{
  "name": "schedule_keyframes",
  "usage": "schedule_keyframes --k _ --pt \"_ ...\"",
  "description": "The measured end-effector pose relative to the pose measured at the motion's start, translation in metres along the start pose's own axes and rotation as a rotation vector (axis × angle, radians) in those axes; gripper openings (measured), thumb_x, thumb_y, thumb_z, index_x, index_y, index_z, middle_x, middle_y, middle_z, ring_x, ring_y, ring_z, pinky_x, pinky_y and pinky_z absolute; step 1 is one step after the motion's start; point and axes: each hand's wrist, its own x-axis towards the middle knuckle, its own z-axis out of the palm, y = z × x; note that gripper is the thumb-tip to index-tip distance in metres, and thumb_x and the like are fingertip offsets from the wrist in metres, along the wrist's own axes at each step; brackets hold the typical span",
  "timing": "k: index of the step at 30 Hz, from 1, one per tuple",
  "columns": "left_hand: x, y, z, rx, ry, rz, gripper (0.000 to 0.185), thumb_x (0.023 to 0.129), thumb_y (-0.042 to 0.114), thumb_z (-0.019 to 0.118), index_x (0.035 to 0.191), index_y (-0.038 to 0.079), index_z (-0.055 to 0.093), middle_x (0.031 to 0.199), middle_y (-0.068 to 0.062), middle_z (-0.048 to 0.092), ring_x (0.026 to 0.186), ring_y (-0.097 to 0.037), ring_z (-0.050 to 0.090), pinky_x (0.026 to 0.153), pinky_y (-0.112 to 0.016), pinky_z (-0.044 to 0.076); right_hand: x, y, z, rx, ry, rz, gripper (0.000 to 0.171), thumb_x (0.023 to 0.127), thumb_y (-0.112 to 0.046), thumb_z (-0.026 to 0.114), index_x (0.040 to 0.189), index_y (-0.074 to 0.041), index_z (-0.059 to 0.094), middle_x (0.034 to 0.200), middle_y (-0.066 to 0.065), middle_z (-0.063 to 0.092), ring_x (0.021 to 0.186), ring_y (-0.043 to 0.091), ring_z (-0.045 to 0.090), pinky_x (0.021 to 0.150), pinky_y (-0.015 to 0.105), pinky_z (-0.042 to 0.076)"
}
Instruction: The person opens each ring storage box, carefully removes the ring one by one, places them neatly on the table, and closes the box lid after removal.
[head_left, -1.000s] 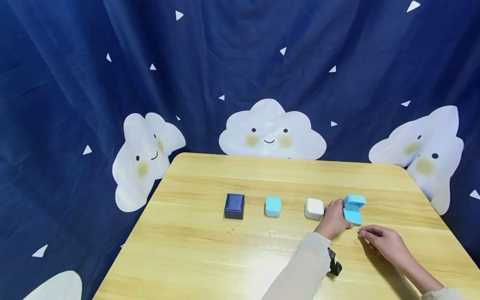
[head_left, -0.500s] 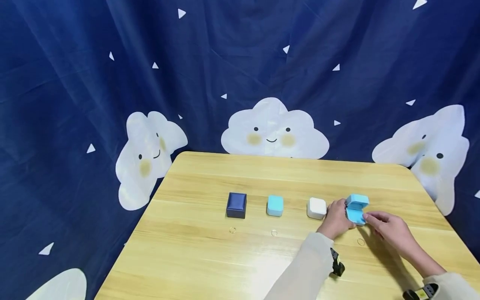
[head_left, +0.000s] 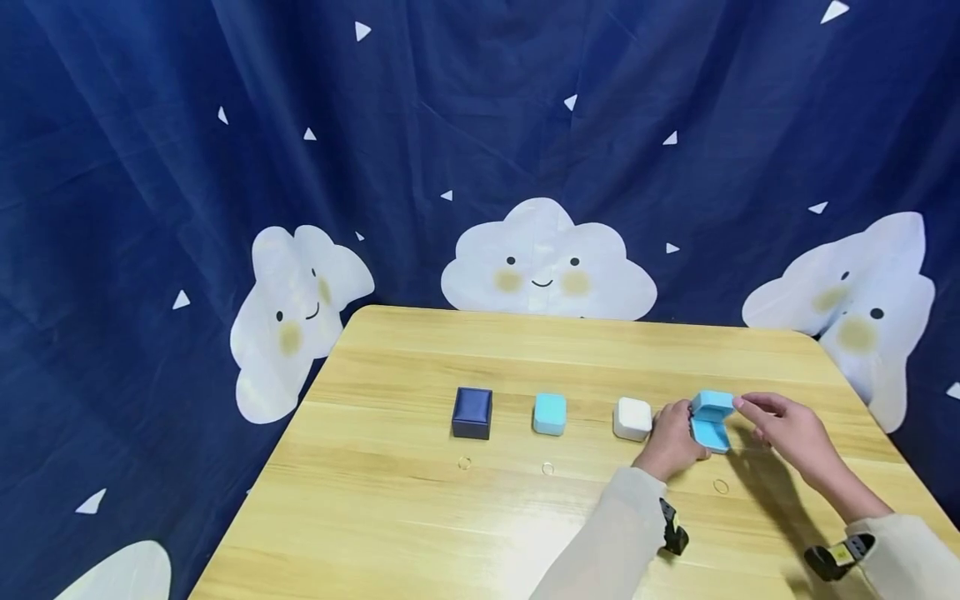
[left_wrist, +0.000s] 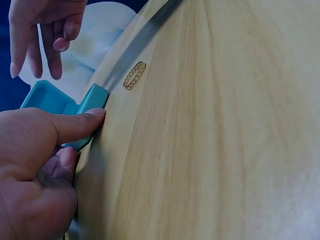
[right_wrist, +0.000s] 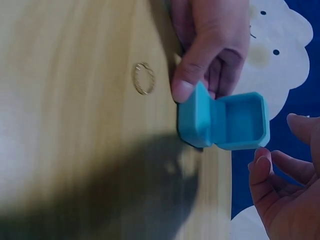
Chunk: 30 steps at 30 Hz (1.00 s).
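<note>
A small turquoise box (head_left: 709, 422) stands with its lid up at the right end of a row on the wooden table (head_left: 420, 517). My left hand (head_left: 678, 431) grips its base from the left, the thumb pressed against its front edge (left_wrist: 95, 95). My right hand (head_left: 750, 408) hovers at the lid's right side with loosely bent fingers (right_wrist: 262, 170), a small gap away from the box (right_wrist: 227, 121). The box's inside looks bare. A thin gold ring (head_left: 721, 486) lies on the table in front of the box, also the ring (left_wrist: 134, 75) in the left wrist view.
Left of the open box stand a closed white box (head_left: 632, 418), a light blue box (head_left: 550, 413) and a navy box (head_left: 472, 412). Two more rings (head_left: 547, 469) (head_left: 464, 463) lie before the latter two. A blue cloud-print curtain (head_left: 480, 167) hangs behind.
My right hand has lifted from the table beside the ring and moved up to the right side of the box's lid. The left hand keeps its grip on the box.
</note>
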Motion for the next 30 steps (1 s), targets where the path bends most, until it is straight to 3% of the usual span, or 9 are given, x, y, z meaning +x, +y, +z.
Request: schedule_keyframes --k 9,17,26,30 --pt "0.002 -0.001 0.000 0.014 -0.001 0.005 0.072 0.071 0.022 0.093 0.134 0.019 0.057 0.119 0.011 0.061 0.109 -0.004 0.052 0.096 -0.019 0.045 0.021 0.003 0.000 0.058 -0.041 -0.011 0.074 0.101 -0.051 0.054 0.140 0.011 0.048 0.097 0.009 0.066 0.072 0.011 0.062 0.063 0.030 0.055" --pt "0.002 -0.002 0.001 0.015 0.003 0.028 0.071 0.070 0.021 0.093 0.131 0.018 0.058 0.116 0.012 0.062 0.107 -0.003 0.052 0.097 -0.017 0.043 0.032 0.014 0.008 0.153 -0.131 0.033 0.080 0.101 -0.052 0.053 0.146 0.012 0.039 0.088 0.001 0.064 0.073 0.011 0.061 0.066 0.030 0.056" --pt "0.001 -0.002 -0.001 0.019 0.007 0.032 0.069 0.071 0.021 0.093 0.131 0.018 0.058 0.115 0.012 0.062 0.105 -0.002 0.051 0.095 -0.016 0.042 0.034 0.025 0.015 0.227 -0.175 0.078 0.083 0.102 -0.053 0.050 0.148 0.014 0.033 0.093 -0.002 0.064 0.073 0.012 0.062 0.067 0.032 0.055" --pt "0.001 -0.002 0.000 0.008 0.008 0.032 0.069 0.070 0.021 0.093 0.130 0.017 0.058 0.115 0.012 0.062 0.104 -0.002 0.051 0.094 -0.016 0.042 0.035 0.029 0.017 0.295 -0.192 0.078 0.080 0.103 -0.051 0.049 0.147 0.014 0.033 0.085 -0.002 0.065 0.071 0.011 0.061 0.067 0.032 0.055"
